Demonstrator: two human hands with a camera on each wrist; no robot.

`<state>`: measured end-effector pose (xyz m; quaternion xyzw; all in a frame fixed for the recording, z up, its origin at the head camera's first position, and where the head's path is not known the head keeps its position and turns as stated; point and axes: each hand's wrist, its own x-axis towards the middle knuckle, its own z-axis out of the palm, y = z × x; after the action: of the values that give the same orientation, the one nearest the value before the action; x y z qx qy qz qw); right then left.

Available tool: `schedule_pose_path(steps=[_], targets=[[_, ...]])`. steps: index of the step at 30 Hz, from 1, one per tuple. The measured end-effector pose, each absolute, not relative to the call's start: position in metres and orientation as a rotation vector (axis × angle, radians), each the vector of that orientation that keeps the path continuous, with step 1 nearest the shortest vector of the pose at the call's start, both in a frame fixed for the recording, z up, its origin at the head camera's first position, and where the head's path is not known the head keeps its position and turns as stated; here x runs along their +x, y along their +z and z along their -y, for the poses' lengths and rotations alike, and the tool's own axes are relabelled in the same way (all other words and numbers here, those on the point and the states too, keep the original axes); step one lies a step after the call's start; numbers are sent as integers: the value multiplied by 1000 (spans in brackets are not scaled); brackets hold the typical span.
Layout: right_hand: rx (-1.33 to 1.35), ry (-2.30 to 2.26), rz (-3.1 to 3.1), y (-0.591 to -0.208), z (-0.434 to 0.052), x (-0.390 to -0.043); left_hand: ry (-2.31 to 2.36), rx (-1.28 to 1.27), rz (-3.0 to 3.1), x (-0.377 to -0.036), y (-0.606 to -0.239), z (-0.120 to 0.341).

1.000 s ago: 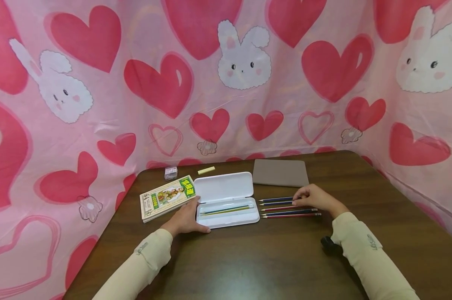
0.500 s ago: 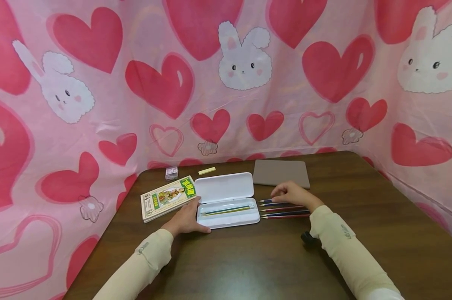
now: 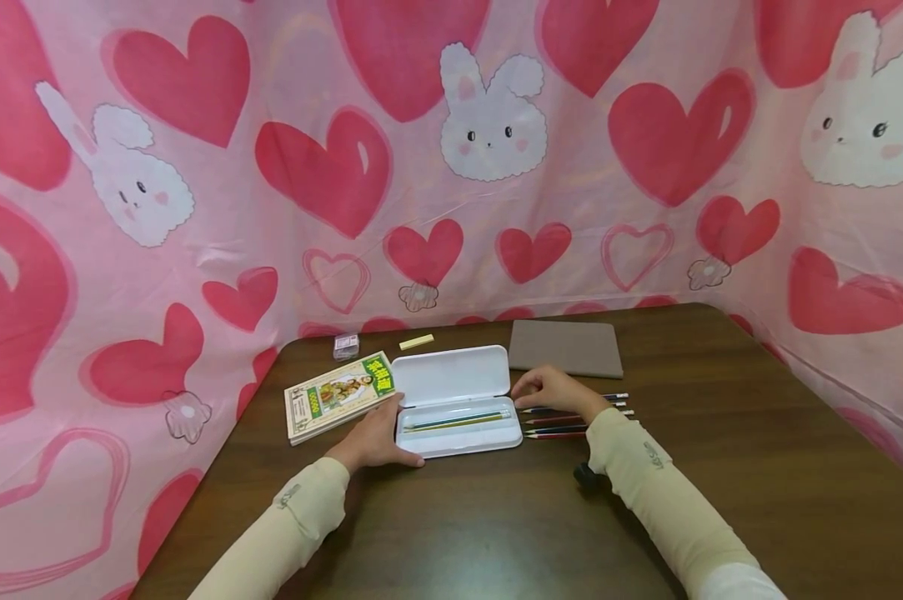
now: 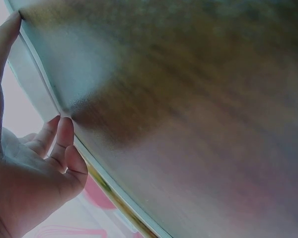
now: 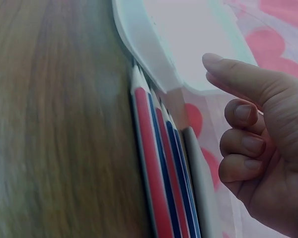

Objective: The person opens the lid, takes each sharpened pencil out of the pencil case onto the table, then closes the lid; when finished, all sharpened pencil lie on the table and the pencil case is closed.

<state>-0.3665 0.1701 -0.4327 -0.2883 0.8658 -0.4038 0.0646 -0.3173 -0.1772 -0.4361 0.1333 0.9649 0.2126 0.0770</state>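
A white pencil case [image 3: 451, 377] lies with its lid raised, a blue-green and a yellow pencil [image 3: 459, 422] in its tray. My left hand [image 3: 376, 433] holds the case's left end, thumb at the front edge and index finger near the hinge; the left wrist view shows this hand [image 4: 35, 163] along a pale edge. My right hand [image 3: 556, 393] hovers by the case's right end, over the points of several red and blue pencils [image 3: 556, 433]. In the right wrist view its index finger [image 5: 243, 74] is extended, the other fingers are bent, and nothing is visible in its grasp.
A comic-style booklet [image 3: 338, 396] lies left of the case. Behind it are a small clear box [image 3: 346, 346] and a yellow strip [image 3: 417, 342]. A grey-brown notebook [image 3: 567, 346] lies at the back right. A pink heart-print cloth [image 3: 481, 200] closes off the table's far side.
My right hand has moved left along the row of pencils, from near their back ends to their points beside the case. The left hand has stayed on the case.
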Motion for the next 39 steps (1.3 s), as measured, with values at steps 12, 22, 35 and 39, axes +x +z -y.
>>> schedule_pose_path(steps=[12, 22, 35, 39], targets=[[-886, -1100, -2600, -438, -156, -367, 640, 418, -2897, -319, -438, 179], [-876, -949, -2659, -434, -142, -367, 634, 403, -2891, -318, -435, 177], [-827, -870, -2701, -437, -135, -371, 642, 407, -2886, -319, -435, 178], [-808, -886, -2675, -437, -133, -371, 641, 403, -2884, -318, -435, 178]])
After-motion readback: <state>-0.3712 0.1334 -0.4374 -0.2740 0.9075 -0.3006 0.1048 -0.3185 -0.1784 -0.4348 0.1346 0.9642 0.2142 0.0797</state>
